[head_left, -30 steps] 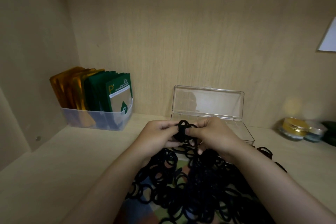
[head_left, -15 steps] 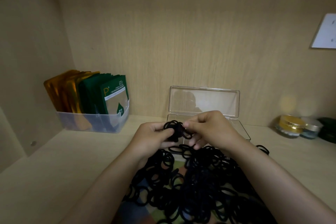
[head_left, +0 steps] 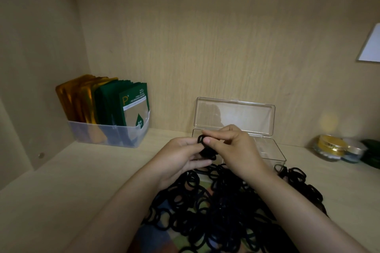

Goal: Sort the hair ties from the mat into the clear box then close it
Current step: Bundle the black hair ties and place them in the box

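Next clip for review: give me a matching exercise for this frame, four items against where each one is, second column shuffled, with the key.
Items
1. clear box lid
2. bunch of hair ties
3. green packets
4. gold-lidded jar

Places
a. far right on the shelf
b. standing in the translucent bin, at the left
c. standing up, open, in front of the back wall
d. pinched between left hand and right hand

Pairs: 1-c, 2-d, 3-b, 4-a
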